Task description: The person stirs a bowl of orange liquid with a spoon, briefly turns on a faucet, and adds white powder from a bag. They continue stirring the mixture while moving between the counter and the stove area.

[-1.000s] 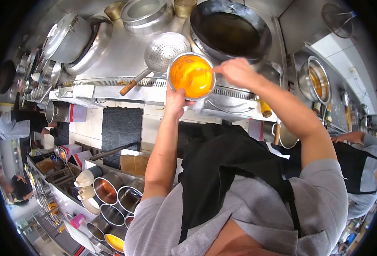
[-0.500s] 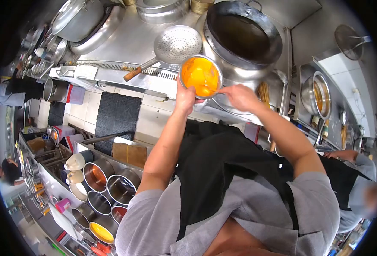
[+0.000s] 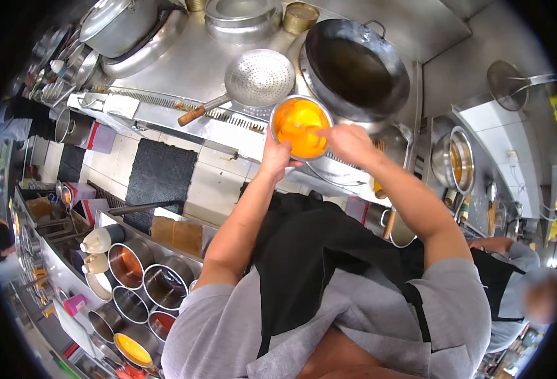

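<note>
My left hand (image 3: 278, 159) grips a small metal bowl (image 3: 272, 124) by its side, thumb near the rim. Inside lies a thick orange-yellow mixture (image 3: 298, 120), like beaten egg, spread partway up the wall. My right hand (image 3: 350, 144) is closed at the bowl's right edge, its fingertips over the mixture. The fingers pinch a thin utensil whose working end is hidden in the mixture; I cannot tell its kind. Just beyond the bowl, a perforated skimmer (image 3: 260, 77) with a wooden handle rests on the stove. A large dark wok (image 3: 316, 74) holding dark liquid sits behind my right hand.
A lidded pot (image 3: 117, 31) stands at the stove's far left. On the lower left counter are several metal pots, among them one with yellow liquid (image 3: 133, 349). A metal basin (image 3: 441, 161) lies to the right, where a co-worker (image 3: 505, 284) stands. A black mat (image 3: 159, 177) covers floor tiles.
My right hand has moved in over the bowl, its utensil deeper in the mixture. The bowl has shifted slightly down and right in view, and the surroundings have shifted a little left.
</note>
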Demonstrator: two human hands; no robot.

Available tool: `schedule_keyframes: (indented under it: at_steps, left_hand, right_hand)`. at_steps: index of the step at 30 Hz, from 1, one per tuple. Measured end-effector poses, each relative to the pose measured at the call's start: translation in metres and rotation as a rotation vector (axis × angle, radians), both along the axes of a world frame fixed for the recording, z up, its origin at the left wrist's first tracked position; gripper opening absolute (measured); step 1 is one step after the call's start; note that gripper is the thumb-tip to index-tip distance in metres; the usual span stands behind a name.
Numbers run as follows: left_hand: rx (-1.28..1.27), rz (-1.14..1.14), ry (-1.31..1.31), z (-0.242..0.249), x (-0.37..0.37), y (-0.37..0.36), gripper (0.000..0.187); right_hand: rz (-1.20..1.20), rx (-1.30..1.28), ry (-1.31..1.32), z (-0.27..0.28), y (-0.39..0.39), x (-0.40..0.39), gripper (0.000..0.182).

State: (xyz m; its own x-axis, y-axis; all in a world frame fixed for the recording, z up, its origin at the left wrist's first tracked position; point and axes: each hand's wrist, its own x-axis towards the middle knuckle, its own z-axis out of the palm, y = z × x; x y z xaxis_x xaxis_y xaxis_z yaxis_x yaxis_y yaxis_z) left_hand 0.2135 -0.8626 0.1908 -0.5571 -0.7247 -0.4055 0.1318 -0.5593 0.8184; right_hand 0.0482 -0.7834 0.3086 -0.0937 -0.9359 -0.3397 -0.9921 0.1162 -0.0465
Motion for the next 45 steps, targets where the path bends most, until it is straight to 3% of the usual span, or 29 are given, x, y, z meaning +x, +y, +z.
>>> schedule_keyframes:
  at_steps: [4,5,7,8,10,14,18,23,28,30,32,34,38,39,44,45]
  left_hand:
    - [0.011,-0.18,-0.151,0.002,0.011,-0.016,0.08]
    - [-0.025,-0.257,-0.176,0.002,0.012,-0.02,0.079]
    - [-0.101,-0.391,-0.207,0.01,0.015,-0.027,0.079]
    - [-0.105,-0.39,-0.204,0.015,0.014,-0.029,0.079]
    - [-0.097,-0.348,-0.219,0.022,0.015,-0.029,0.077]
    - [-0.042,-0.274,-0.203,0.021,0.012,-0.022,0.077]
    - [0.0,-0.292,-0.174,0.022,0.012,-0.019,0.076]
    - [-0.011,-0.208,-0.112,0.02,0.012,-0.022,0.07]
    - [0.044,-0.081,0.032,0.003,0.017,-0.014,0.053]
    - [0.014,-0.09,0.041,-0.006,0.014,-0.011,0.053]
    - [-0.022,-0.1,0.056,-0.01,0.013,-0.016,0.053]
    - [0.018,-0.074,0.048,-0.013,0.022,-0.02,0.054]
    - [-0.048,-0.087,0.054,-0.011,0.029,-0.017,0.059]
    - [-0.055,-0.105,0.047,-0.008,0.027,-0.016,0.059]
    - [-0.01,-0.072,0.024,-0.004,0.022,-0.025,0.06]
    - [-0.054,-0.083,0.004,-0.01,0.026,-0.031,0.061]
  right_hand:
    - [0.274,-0.206,0.014,0.017,-0.002,-0.018,0.037]
    - [0.315,-0.28,0.05,0.023,-0.007,-0.024,0.046]
    - [0.322,-0.301,0.154,0.034,-0.013,-0.036,0.046]
    - [0.327,-0.322,0.204,0.032,-0.012,-0.044,0.046]
    - [0.162,-0.121,0.192,0.02,0.004,-0.042,0.038]
    - [0.122,0.006,0.079,0.003,0.027,-0.021,0.047]
    - [0.114,-0.221,0.124,0.032,0.002,-0.022,0.044]
    - [-0.017,-0.094,0.067,-0.007,0.037,-0.028,0.047]
    - [-0.16,-0.173,-0.006,-0.004,0.02,-0.015,0.046]
    - [-0.151,-0.309,-0.009,-0.011,0.007,-0.007,0.043]
    - [-0.16,-0.281,-0.043,-0.021,0.02,0.01,0.04]
    - [-0.006,-0.107,-0.073,-0.005,0.035,0.022,0.042]
    - [0.016,-0.146,-0.01,0.019,0.029,-0.016,0.04]
    - [0.076,-0.385,-0.02,-0.005,0.028,-0.026,0.037]
    - [0.101,-0.34,-0.023,-0.024,0.04,0.016,0.045]
    - [0.108,-0.342,-0.08,-0.022,0.052,0.009,0.036]
